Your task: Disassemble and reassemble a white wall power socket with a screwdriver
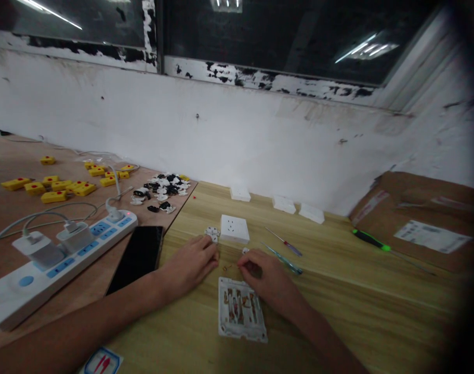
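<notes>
My left hand lies on the wooden table with its fingers loosely stretched, and nothing shows in them. Just beyond its fingertips are small white plastic parts. My right hand has thumb and forefinger pinched together; whatever is between them is too small to make out. A small white piece sits just behind those fingers. Between the two hands lie tiny brass-coloured pieces. Below them is an upturned white socket housing holding metal strips. A white socket faceplate stands beyond my hands.
Two thin screwdrivers lie right of the faceplate. A green-and-black screwdriver leans by a cardboard box. At left are a power strip, a phone, yellow blocks and black-and-white parts. White plates line the wall.
</notes>
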`<state>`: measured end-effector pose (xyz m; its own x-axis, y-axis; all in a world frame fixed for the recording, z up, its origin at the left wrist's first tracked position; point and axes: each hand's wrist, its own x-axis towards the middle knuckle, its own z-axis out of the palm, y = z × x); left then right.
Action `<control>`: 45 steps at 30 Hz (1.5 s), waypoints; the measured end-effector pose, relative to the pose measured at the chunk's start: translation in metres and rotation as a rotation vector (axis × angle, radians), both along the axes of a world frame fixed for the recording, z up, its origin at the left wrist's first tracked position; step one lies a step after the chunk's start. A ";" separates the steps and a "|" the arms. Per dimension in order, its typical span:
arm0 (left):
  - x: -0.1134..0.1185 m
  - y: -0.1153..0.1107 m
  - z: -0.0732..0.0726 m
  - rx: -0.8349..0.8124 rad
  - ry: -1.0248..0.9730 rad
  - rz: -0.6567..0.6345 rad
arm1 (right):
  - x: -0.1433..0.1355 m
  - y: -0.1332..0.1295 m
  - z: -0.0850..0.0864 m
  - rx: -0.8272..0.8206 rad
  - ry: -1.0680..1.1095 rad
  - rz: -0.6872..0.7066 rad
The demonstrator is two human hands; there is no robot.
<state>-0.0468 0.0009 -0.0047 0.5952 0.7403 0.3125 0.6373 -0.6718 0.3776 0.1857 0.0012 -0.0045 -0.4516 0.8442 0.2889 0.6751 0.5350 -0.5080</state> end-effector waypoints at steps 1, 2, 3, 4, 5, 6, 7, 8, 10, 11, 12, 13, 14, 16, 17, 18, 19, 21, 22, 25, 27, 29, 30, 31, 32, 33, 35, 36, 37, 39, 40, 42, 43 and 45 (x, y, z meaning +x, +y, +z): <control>0.001 0.001 -0.001 -0.002 0.000 -0.002 | 0.000 0.002 -0.001 -0.017 0.002 0.007; 0.002 0.001 -0.002 -0.003 0.001 -0.007 | -0.001 0.003 -0.002 -0.025 0.006 0.018; 0.003 0.001 -0.002 0.002 0.001 -0.010 | -0.001 0.004 -0.002 -0.026 0.008 0.029; 0.003 0.000 -0.002 0.008 0.000 -0.010 | -0.002 0.004 -0.001 -0.020 0.007 0.038; 0.003 -0.002 0.000 0.015 -0.003 -0.010 | -0.002 0.003 0.000 -0.006 0.010 0.044; 0.003 -0.004 0.003 0.022 -0.011 -0.017 | -0.002 0.002 0.003 0.019 0.018 0.046; 0.002 -0.007 0.007 0.025 -0.021 -0.037 | -0.001 0.001 0.006 0.049 0.027 0.047; 0.002 -0.010 0.011 0.022 -0.029 -0.074 | 0.001 -0.001 0.010 0.080 0.034 0.053; 0.001 -0.018 0.019 0.003 -0.028 -0.179 | 0.004 -0.008 0.019 0.117 0.026 0.098; 0.002 -0.022 0.022 -0.005 -0.018 -0.227 | 0.006 -0.012 0.024 0.114 0.007 0.138; 0.002 -0.025 0.024 -0.010 -0.003 -0.257 | 0.007 -0.016 0.029 0.097 -0.020 0.180; 0.004 -0.028 0.024 -0.010 0.017 -0.271 | 0.007 -0.021 0.033 0.073 -0.051 0.218; 0.005 -0.031 0.024 -0.004 0.038 -0.275 | 0.007 -0.024 0.037 0.049 -0.080 0.250; 0.008 -0.034 0.020 0.010 0.078 -0.271 | 0.005 -0.030 0.041 0.022 -0.122 0.293; 0.010 -0.035 0.017 0.017 0.097 -0.267 | 0.004 -0.031 0.041 0.018 -0.134 0.309; 0.011 -0.035 0.014 0.026 0.110 -0.262 | 0.002 -0.032 0.041 0.019 -0.143 0.327; 0.012 -0.036 0.012 0.033 0.119 -0.256 | 0.000 -0.032 0.040 0.020 -0.149 0.344; 0.012 -0.036 0.009 0.041 0.132 -0.239 | -0.003 -0.032 0.037 0.026 -0.167 0.359; 0.012 -0.036 0.009 0.042 0.133 -0.235 | -0.004 -0.032 0.035 0.031 -0.182 0.362; 0.012 -0.037 0.008 0.032 0.122 -0.230 | -0.008 -0.033 0.033 0.041 -0.226 0.357; 0.012 -0.037 0.008 0.029 0.113 -0.229 | -0.009 -0.034 0.033 0.028 -0.240 0.350; 0.012 -0.036 0.008 0.029 0.111 -0.225 | -0.008 -0.034 0.035 0.005 -0.226 0.337; 0.012 -0.036 0.008 0.031 0.109 -0.224 | -0.007 -0.034 0.036 -0.006 -0.206 0.327; 0.012 -0.035 0.008 0.034 0.106 -0.224 | -0.005 -0.033 0.037 -0.016 -0.181 0.314; 0.011 -0.035 0.008 0.033 0.098 -0.227 | -0.004 -0.032 0.037 -0.020 -0.153 0.297; 0.011 -0.035 0.008 0.027 0.085 -0.229 | -0.002 -0.030 0.037 -0.015 -0.122 0.273; 0.010 -0.034 0.008 0.006 0.044 -0.227 | 0.000 -0.024 0.034 0.011 -0.065 0.197; 0.010 -0.034 0.008 -0.005 0.025 -0.219 | 0.001 -0.020 0.031 0.030 -0.045 0.145; 0.010 -0.035 0.008 -0.015 0.013 -0.207 | 0.001 -0.017 0.028 0.049 -0.031 0.090; 0.011 -0.036 0.009 -0.028 0.010 -0.181 | -0.001 -0.011 0.019 0.068 -0.025 -0.014; 0.011 -0.036 0.009 -0.034 0.013 -0.167 | -0.002 -0.008 0.014 0.069 -0.031 -0.049; 0.011 -0.038 0.011 -0.051 0.020 -0.147 | -0.004 -0.005 0.007 0.059 -0.046 -0.087; 0.011 -0.039 0.012 -0.059 0.021 -0.139 | -0.005 -0.005 0.004 0.053 -0.051 -0.092; 0.011 -0.041 0.015 -0.071 0.022 -0.129 | -0.005 -0.004 0.001 0.050 -0.054 -0.094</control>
